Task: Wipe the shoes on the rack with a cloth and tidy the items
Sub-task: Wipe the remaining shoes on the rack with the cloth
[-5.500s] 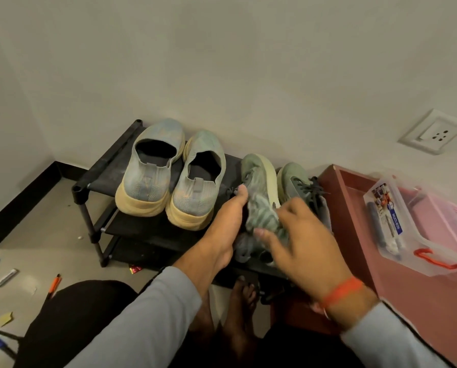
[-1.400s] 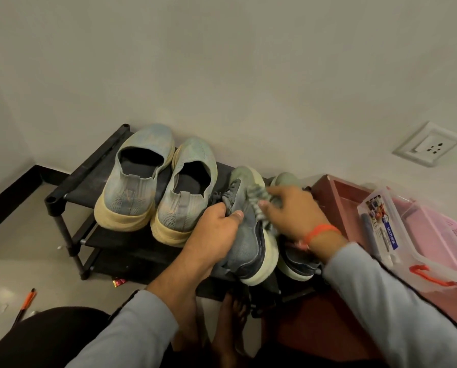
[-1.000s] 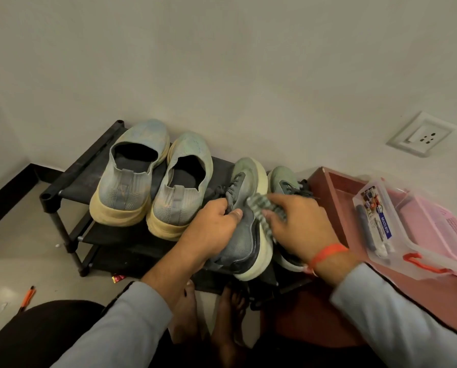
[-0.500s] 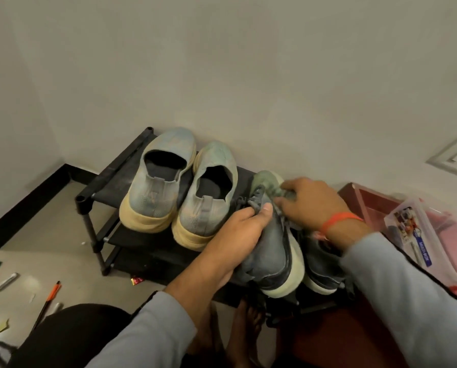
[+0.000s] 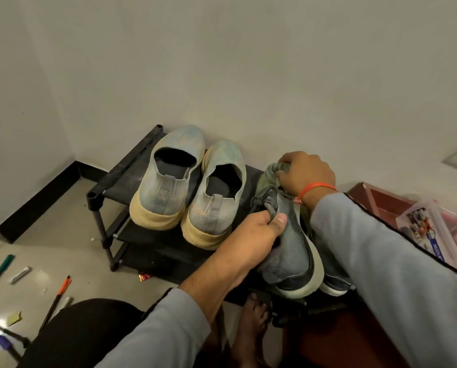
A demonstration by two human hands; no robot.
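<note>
A low black metal-tube shoe rack [image 5: 121,179] with dark fabric shelves stands against the plain pale wall. On its top shelf, at the left, sit two pale blue knit slip-on shoes [image 5: 169,179] with thick cream rubber soles, heels toward the near edge, side by side and touching. To their right, the left hand [image 5: 251,232] grips a grey-green lace-up sneaker [image 5: 291,248] by its collar, thumb pressed on the soft upper and fingers curled around the inner side; the sneaker is tipped onto its side, its pale sole facing right. The right hand [image 5: 305,172], an orange band at the wrist, clenches a crumpled grey-green cloth [image 5: 272,173] against the sneaker's far toe end. A second dark sneaker [image 5: 333,277] lies just beside the first, mostly hidden under the grey sleeve. At the far right a clear plastic box [image 5: 431,229] rests on a reddish-brown surface. Pens [image 5: 54,301] lie scattered on the glossy tiled floor at near left.
</note>
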